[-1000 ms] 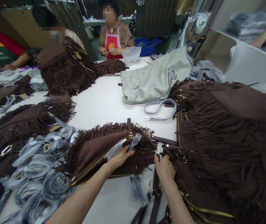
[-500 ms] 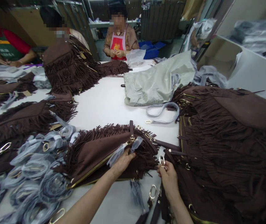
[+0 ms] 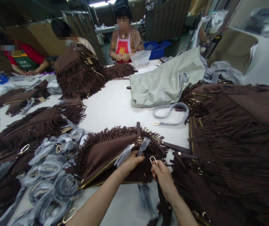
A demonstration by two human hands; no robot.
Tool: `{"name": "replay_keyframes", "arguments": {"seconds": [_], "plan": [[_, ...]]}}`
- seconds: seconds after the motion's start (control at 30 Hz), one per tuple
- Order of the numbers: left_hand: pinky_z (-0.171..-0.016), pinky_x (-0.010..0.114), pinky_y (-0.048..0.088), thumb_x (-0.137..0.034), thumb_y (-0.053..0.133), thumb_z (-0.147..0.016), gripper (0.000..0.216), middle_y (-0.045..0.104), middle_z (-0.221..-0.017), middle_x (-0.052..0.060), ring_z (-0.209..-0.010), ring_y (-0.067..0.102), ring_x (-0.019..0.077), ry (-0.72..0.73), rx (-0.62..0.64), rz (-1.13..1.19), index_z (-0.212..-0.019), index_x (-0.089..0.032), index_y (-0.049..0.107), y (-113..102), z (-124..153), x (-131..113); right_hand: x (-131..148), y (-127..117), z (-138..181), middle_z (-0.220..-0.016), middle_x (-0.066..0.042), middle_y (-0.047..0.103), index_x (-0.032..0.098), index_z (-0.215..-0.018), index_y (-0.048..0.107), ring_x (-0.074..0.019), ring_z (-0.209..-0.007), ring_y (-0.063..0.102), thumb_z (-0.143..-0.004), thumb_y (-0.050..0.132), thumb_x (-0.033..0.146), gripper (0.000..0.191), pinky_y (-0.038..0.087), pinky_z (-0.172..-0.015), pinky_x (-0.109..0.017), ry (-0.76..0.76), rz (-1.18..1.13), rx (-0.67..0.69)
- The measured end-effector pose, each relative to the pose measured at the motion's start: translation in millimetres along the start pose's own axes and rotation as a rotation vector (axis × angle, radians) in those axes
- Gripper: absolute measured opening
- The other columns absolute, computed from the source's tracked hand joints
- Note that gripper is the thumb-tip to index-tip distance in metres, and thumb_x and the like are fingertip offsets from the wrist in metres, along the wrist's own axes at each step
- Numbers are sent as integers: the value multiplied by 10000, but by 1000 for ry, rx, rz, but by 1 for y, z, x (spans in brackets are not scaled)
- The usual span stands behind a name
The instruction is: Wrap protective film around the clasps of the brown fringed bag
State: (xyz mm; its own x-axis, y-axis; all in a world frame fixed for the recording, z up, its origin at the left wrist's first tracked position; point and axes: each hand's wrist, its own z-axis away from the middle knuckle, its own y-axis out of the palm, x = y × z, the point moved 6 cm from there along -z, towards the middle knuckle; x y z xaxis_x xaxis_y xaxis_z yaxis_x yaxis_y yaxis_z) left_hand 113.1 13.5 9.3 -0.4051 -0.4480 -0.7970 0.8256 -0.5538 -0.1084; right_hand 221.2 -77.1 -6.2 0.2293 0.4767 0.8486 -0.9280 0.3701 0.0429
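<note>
A brown fringed bag [image 3: 111, 150] with a gold zipper lies on the white table in front of me. My left hand [image 3: 132, 161] is closed on its upper right part, beside the metal fittings and a plastic-wrapped zipper pull [image 3: 125, 154]; some of its fingers are hidden by the bag. Between thumb and fingers, my right hand [image 3: 162, 175] pinches the end of a brown strap [image 3: 161, 197] that hangs below it. The strap's gold clasp [image 3: 153, 160] sticks up from the fingertips, close to the bag's right side. Another plastic-wrapped pull [image 3: 146, 197] hangs at the bag's front edge.
Plastic-wrapped coiled straps [image 3: 52, 175] are heaped at left. Stacked fringed bags [image 3: 233, 150] crowd the right side. Farther back lie a wrapped strap [image 3: 186, 114] and a grey-green sheet [image 3: 162, 81]. Several co-workers sit across the table [image 3: 101, 106], one in a red apron [image 3: 122, 47].
My right hand has moved left with the strap, bringing its clasp nearer the bag. My left hand stays on the bag. The whole view has shifted slightly.
</note>
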Motion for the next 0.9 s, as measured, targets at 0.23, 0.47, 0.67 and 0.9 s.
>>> {"name": "replay_keyframes", "arguments": {"seconds": [0.23, 0.47, 0.67, 0.9], "plan": [[-738, 283, 389, -382, 606, -617, 297, 628, -784, 32, -765, 541, 182, 51, 13, 0, -787, -139, 627, 1, -3, 2, 21, 8, -6, -727, -59, 566, 181, -825, 495, -208, -687, 543, -831, 318, 381, 267, 376, -626, -325, -296, 633, -67], [-740, 306, 411, -460, 636, -617, 410, 647, -878, 85, -828, 557, 230, -23, -30, -34, -856, -127, 650, 0, -5, 9, 16, 16, 10, -815, -113, 547, 136, -1202, 501, -229, -756, 555, -893, 244, 372, 466, 445, -688, -366, -517, 726, -182], [-647, 267, 365, -369, 594, -562, 271, 582, -697, 19, -655, 494, 151, -24, -5, 16, -703, -138, 586, 6, -1, -1, -2, 8, -10, -828, -75, 621, 149, -915, 614, -221, -770, 542, -658, 496, 524, 470, 423, -720, -353, -62, 69, -85], [-661, 274, 355, -340, 585, -485, 263, 538, -631, 5, -626, 467, 141, -58, 67, 69, -654, -143, 542, 9, 2, -4, -3, -2, -7, -607, -20, 531, 110, -811, 627, -148, -553, 446, -613, 457, 548, 510, 328, -564, -287, 132, -44, -87]]}}
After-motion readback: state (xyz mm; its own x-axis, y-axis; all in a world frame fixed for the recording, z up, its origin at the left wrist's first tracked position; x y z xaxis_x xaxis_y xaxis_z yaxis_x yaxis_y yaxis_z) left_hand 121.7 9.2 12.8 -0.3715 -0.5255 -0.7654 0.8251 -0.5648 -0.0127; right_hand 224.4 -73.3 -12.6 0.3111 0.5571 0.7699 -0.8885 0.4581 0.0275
